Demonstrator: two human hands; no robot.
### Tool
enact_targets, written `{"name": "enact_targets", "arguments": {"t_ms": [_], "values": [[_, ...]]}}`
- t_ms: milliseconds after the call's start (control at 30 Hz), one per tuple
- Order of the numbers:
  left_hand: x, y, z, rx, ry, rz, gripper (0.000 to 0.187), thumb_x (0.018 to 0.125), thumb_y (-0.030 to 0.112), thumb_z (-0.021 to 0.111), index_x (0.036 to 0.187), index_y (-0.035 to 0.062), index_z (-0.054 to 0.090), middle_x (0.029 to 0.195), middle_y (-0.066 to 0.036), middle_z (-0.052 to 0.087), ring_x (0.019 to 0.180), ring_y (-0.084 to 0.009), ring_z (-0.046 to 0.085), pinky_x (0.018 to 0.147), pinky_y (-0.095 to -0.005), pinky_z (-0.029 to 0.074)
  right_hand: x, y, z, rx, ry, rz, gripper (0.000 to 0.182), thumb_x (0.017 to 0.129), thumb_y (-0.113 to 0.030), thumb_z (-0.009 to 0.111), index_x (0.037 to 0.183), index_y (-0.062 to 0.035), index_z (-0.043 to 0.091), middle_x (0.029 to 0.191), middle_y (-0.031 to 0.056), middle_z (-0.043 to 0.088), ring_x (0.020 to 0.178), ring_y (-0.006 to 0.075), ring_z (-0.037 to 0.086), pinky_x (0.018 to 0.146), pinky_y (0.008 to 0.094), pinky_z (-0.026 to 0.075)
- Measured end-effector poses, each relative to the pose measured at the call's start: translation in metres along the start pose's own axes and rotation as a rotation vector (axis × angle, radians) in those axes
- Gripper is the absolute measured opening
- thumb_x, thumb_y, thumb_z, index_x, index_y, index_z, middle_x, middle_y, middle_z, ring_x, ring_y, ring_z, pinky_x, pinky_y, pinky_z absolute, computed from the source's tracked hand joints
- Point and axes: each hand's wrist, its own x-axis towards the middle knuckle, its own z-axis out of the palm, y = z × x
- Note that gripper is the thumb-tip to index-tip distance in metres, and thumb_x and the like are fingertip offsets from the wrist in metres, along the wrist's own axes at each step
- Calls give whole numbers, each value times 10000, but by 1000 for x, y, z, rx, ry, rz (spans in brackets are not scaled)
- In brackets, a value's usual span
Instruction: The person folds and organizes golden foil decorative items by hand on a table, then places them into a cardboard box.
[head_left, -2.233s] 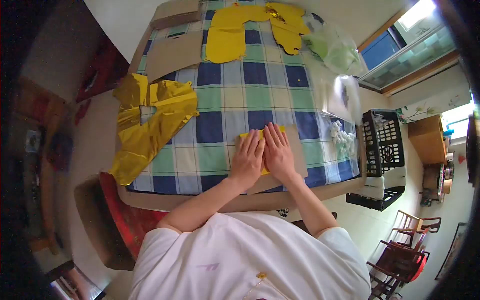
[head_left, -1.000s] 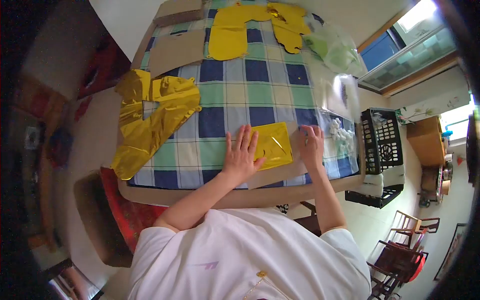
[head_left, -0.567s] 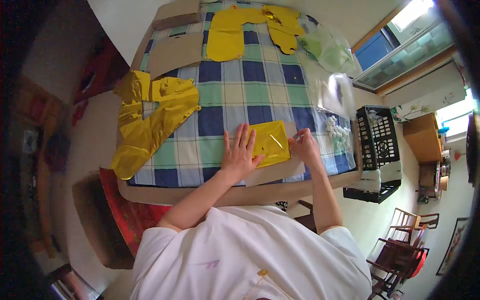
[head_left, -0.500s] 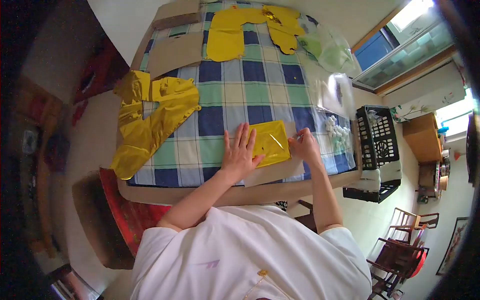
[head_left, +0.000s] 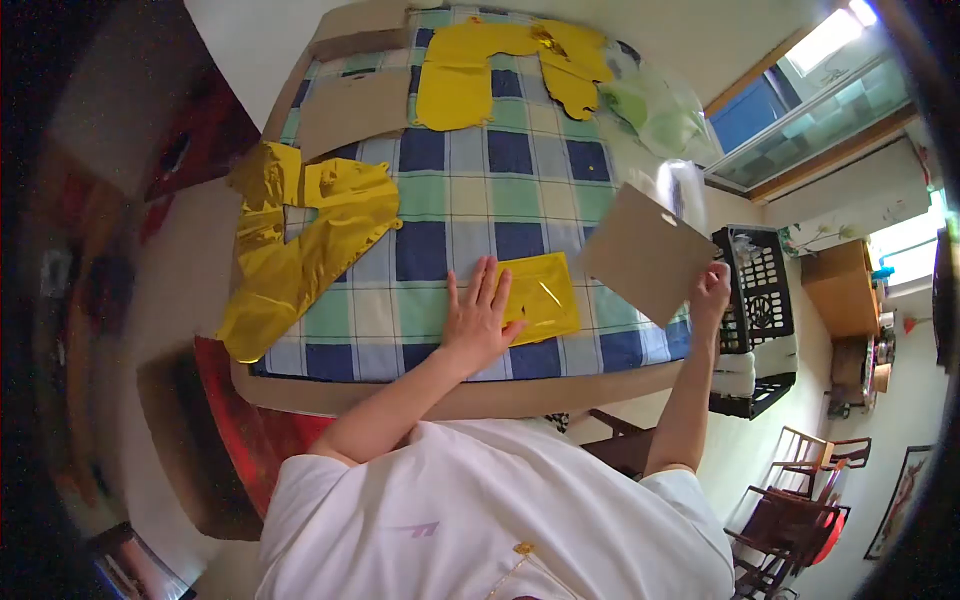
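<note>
My left hand [head_left: 477,322] lies flat with spread fingers on the left edge of a folded packet of shiny gold foil [head_left: 548,297], near the front edge of the checked cloth [head_left: 445,200]. Off to the right, my right hand [head_left: 711,289] grips the lower right edge of a thin grey-brown cardboard sheet [head_left: 645,255]. The sheet is raised and tilted, with a small slot near its top corner. It hides part of the clear plastic bags [head_left: 682,190] and the white items behind it.
A large unfolded gold foil shape [head_left: 300,240] lies on the left of the table, another [head_left: 450,85] at the back. Cardboard [head_left: 350,110] rests at the back left. Black crates [head_left: 757,290] stand beside the right edge. Pale green plastic [head_left: 650,110] lies at the back right.
The cardboard sheet has come out from under the gold packet. My right hand has carried it up and to the right. My left hand stays on the packet.
</note>
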Motion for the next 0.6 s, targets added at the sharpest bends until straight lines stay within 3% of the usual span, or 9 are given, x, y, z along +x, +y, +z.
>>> {"name": "enact_targets", "arguments": {"t_ms": [133, 200, 300, 400, 433, 600], "values": [[0, 0, -2, 4, 10, 12, 786, 856, 499, 542, 1429, 15, 309, 1527, -186, 179, 1437, -295, 101, 1092, -642, 86, -13, 2, 62, -47, -102, -23, 89, 919, -44, 527, 998, -82, 515, 636, -33, 556, 540, 35, 462, 452, 228, 354], [0, -1, 0, -5, 7, 5, 784, 855, 498, 543, 1428, 15, 311, 1527, -189, 174, 1437, -297, 99, 1091, -643, 87, -23, -5, 94, 261, -232, 178, 113, 899, -40, 526, 1005, -82, 525, 660, -18, 570, 555, 41, 478, 468, 222, 363], [0, 1, -6, 36, 1, 9, 810, 829, 510, 568, 1417, 6, 327, 1526, -201, 173, 1432, -312, 130, 1094, -640, 71, -22, 6, 125, 125, -521, 36, 157, 858, -35, 557, 1013, -46, 533, 789, 108, 626, 712, 128, 577, 622, 327, 483], [-1, 0, -2, 28, 43, 20, 794, 832, 516, 559, 1401, 1, 354, 1525, -204, 172, 1433, -310, 122, 1089, -646, 73, -31, -37, 136, -3, -633, 42, 140, 860, -30, 541, 998, -26, 515, 716, 137, 568, 657, 209, 554, 626, 353, 473], [-1, 0, -2, 18, 34, 20, 792, 834, 509, 557, 1408, 6, 344, 1525, -202, 173, 1434, -309, 116, 1084, -652, 78, -32, -37, 138, -49, -643, -43, 155, 852, -15, 524, 1000, -22, 480, 715, 193, 501, 637, 319, 471, 639, 365, 458], [11, -10, 5, 22, -33, 26, 791, 835, 506, 554, 1422, 25, 332, 1522, -199, 178, 1432, -305, 112, 1075, -663, 74, -34, -72, 129, -131, -690, -36, 150, 840, -13, 515, 976, -38, 457, 713, 214, 444, 647, 354, 348, 607, 366, 434]]}}
